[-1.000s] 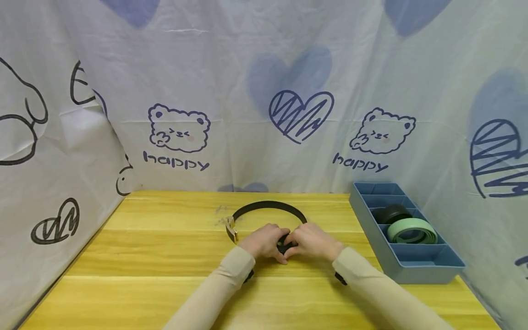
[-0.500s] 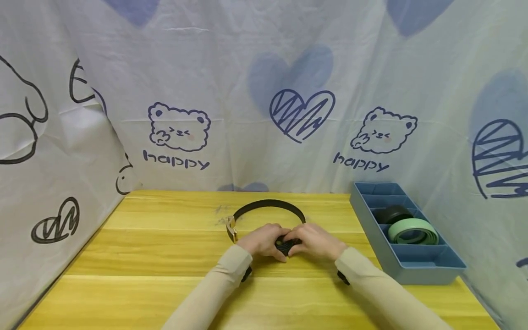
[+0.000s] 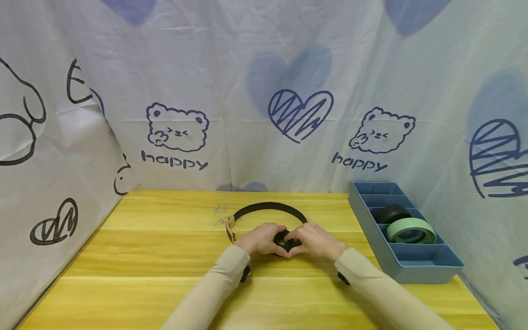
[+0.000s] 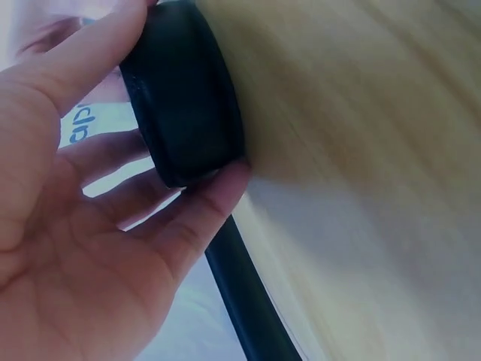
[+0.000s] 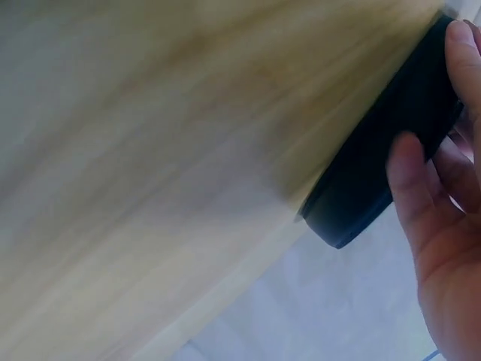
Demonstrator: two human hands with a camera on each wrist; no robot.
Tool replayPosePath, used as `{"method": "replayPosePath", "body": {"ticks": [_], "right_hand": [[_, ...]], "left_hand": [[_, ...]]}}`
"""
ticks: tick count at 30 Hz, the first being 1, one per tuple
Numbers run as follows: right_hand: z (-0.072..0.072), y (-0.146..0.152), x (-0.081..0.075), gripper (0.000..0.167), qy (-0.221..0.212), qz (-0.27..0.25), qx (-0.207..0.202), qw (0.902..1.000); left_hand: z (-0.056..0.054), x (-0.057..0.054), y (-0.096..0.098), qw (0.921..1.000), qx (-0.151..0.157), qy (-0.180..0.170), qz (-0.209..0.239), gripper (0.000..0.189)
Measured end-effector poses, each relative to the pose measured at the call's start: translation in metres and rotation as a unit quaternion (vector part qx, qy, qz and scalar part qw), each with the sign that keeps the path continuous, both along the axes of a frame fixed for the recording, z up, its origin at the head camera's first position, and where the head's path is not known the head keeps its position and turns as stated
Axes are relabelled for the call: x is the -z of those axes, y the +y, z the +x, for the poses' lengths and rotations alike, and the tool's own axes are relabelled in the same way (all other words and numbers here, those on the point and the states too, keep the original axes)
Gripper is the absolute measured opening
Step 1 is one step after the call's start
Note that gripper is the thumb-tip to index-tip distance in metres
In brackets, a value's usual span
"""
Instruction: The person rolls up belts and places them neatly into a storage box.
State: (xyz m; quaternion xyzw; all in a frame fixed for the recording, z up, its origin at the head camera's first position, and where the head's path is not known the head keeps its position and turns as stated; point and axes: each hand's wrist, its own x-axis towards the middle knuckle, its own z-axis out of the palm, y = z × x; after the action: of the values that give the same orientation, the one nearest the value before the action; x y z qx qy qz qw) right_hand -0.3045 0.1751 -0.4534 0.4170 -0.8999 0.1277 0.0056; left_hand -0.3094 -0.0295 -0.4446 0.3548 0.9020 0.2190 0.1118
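Observation:
A black belt lies on the wooden table, part of it wound into a tight coil (image 3: 283, 237) between both hands. Its loose strap (image 3: 270, 206) arcs behind them and ends at the left in a gold-coloured buckle (image 3: 230, 228). My left hand (image 3: 263, 239) grips the coil's left side, thumb and fingers curved round its edge. In the left wrist view the coil (image 4: 188, 98) stands on its edge between thumb and fingertips. From the right, my right hand (image 3: 316, 242) holds the same coil, fingertips along the outer band (image 5: 383, 150) in the right wrist view.
A blue-grey divided box (image 3: 426, 275) stands at the table's right side. One compartment holds a rolled black belt (image 3: 393, 213), the one in front of it a rolled green belt (image 3: 412, 230). A printed white cloth (image 3: 239, 151) hangs behind and beside the table (image 3: 165, 256).
Both hands stay at the coil while their fingers shift round it. The coil's top shows more between the hands now. The loose strap and buckle have hardly moved.

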Motion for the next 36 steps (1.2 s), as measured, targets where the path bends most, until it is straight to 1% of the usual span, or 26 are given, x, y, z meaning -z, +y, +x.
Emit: {"method": "replayPosePath", "body": {"ticks": [6,10,12,14,18,21,23,26,28,31,33,36], "right_hand": [[0.002,-0.001,-0.002,0.032,-0.029,0.021,0.000,0.9994],[0.002,-0.002,-0.002,0.038,-0.049,0.033,-0.003,0.9983],[0.001,-0.003,-0.001,0.040,-0.051,0.030,-0.003,0.9983],[-0.001,-0.004,-0.001,0.042,-0.042,0.019,0.000,0.9989],[-0.002,-0.005,-0.002,0.043,-0.023,0.006,0.005,0.9997],[-0.001,-0.004,-0.003,0.044,-0.020,0.006,0.004,0.9998],[-0.001,-0.004,-0.004,0.043,-0.030,0.007,-0.003,0.9995],[0.000,-0.001,-0.006,0.042,-0.050,0.010,-0.011,0.9987],[0.000,0.000,-0.008,0.041,-0.051,0.017,-0.014,0.9984],[-0.001,0.000,-0.010,0.039,-0.026,0.023,-0.019,0.9992],[-0.001,-0.001,-0.010,0.038,0.002,0.025,-0.021,0.9995],[-0.001,-0.004,-0.009,0.041,0.036,0.030,-0.015,0.9988]], "left_hand": [[0.000,-0.001,-0.005,0.9998,0.010,-0.017,-0.005,0.033],[0.001,-0.001,-0.007,0.9986,0.017,-0.048,-0.017,0.033],[0.002,-0.001,-0.007,0.9980,0.021,-0.056,-0.022,0.034],[0.003,-0.002,-0.006,0.9983,0.022,-0.047,-0.025,0.038],[0.005,0.000,-0.003,0.9992,0.024,0.001,-0.033,0.046],[0.006,0.002,-0.001,0.9988,0.022,0.020,-0.039,0.051],[0.006,0.002,-0.001,0.9988,0.025,0.016,-0.037,0.051],[0.005,0.000,-0.002,0.9991,0.033,0.000,-0.027,0.053],[0.005,-0.001,-0.003,0.9992,0.034,-0.011,-0.018,0.055],[0.004,-0.001,-0.003,0.9994,0.026,-0.015,-0.015,0.055],[0.004,-0.001,-0.001,0.9996,0.014,-0.011,-0.022,0.056],[0.004,0.000,0.001,0.9993,-0.007,-0.002,-0.036,0.058]]}}
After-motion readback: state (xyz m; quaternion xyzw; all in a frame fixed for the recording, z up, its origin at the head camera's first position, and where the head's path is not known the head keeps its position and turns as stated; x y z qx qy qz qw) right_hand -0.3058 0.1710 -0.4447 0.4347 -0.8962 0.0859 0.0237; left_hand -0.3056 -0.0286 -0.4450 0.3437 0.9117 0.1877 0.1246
